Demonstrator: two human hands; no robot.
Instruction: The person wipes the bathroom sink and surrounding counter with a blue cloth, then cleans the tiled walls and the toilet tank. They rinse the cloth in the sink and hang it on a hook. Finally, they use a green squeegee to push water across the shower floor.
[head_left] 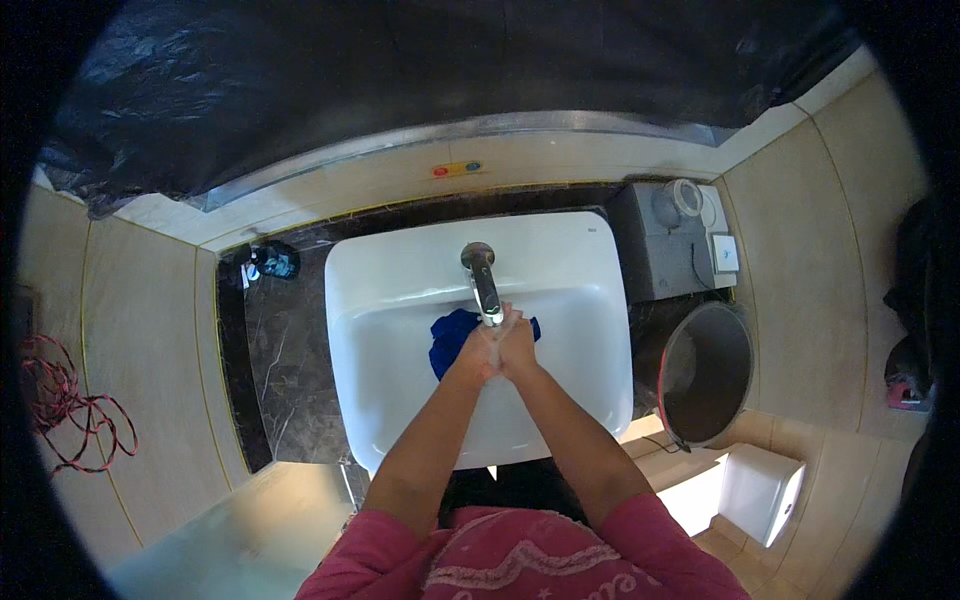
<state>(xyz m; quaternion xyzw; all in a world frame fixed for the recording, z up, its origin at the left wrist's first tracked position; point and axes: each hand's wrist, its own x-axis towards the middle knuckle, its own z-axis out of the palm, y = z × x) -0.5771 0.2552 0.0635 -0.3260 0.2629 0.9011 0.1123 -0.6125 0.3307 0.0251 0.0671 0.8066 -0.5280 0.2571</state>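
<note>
My left hand (477,354) and my right hand (517,345) are pressed together in the basin of a white rectangular sink (390,262), under the spout of a chrome faucet (483,280). Water from the spout seems to run over them. A dark blue cloth (452,336) lies crumpled beneath the hands, its edges showing on either side. The fingers of both hands look closed and partly overlap. Whether they grip the cloth or anything else is hidden.
Dark marbled counter (290,360) surrounds the sink. A grey box (665,245) with a clear jar (682,198) stands right, a dark bucket (705,375) nearer. A small dark bottle (277,260) sits at left. Black plastic sheeting (420,70) hangs behind; red cord (65,400) is far left.
</note>
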